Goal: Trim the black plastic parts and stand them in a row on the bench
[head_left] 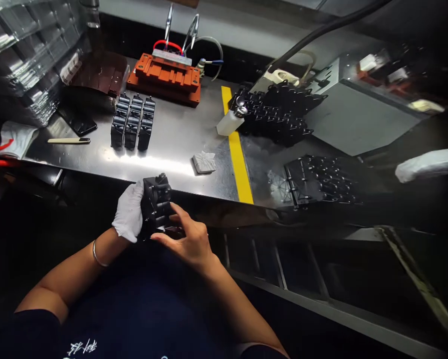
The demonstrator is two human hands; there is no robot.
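Observation:
My left hand (129, 212), in a white glove, is closed around a black molded plastic part (157, 204) with rounded ribs, held up just off the bench's front edge. Bare, my right hand (192, 239) has its thumb and index finger at the part's lower right side. Between those fingers a small dark reddish shape with a pale tip shows; its kind is unclear. Behind the held part, three rows of similar black parts (132, 122) stand on the metal bench (171, 134). A folded white cloth or paper pad (204, 163) lies to the right.
An orange fixture (167, 77) stands at the back. Past a yellow stripe (239, 169) are a white bottle (229, 122), piled black parts (280, 112) and a grey box (343, 109). At left lie a phone (78, 119), a cream-handled tool (69, 141) and stacked clear trays (25, 55).

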